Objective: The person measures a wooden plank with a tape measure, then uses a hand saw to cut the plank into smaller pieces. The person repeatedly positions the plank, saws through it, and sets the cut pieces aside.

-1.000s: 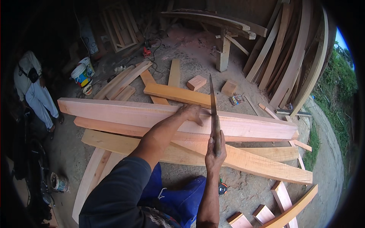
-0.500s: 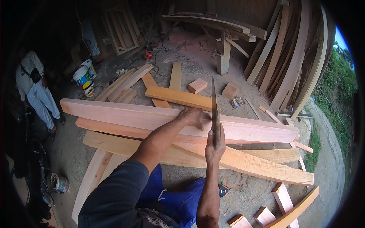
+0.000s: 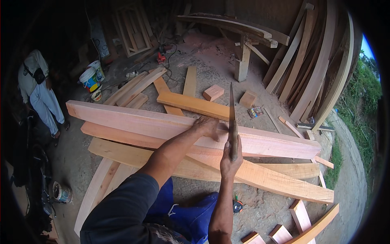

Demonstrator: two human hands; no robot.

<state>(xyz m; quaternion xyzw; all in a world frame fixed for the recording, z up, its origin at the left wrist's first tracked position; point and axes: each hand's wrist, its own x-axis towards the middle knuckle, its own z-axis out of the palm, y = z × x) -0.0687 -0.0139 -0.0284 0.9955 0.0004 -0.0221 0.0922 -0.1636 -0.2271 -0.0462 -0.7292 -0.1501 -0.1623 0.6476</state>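
Note:
A long pinkish wooden beam point(image 3: 268, 142) lies across the middle in front of me, on top of other planks. My left hand point(image 3: 206, 127) grips its upper edge, fingers over the far side and thumb on the near face. Just right of it, my right hand point(image 3: 231, 161) is closed around the handle of a handsaw point(image 3: 232, 107). The narrow blade points away from me and is seen nearly edge-on over the beam. Where its teeth meet the wood, I cannot make out. A yellowish plank point(image 3: 284, 181) slants out beneath the beam.
An orange-brown board point(image 3: 191, 104) lies beyond the beam, with short wood blocks point(image 3: 213, 92) behind it. Long boards point(image 3: 321, 61) lean at the right. Offcuts point(image 3: 302, 217) lie near right. A person point(image 3: 40, 89) stands at the left, near buckets point(image 3: 88, 79).
The whole view has tilted slightly. Both hands keep their grips, and the saw shows only a slight shift.

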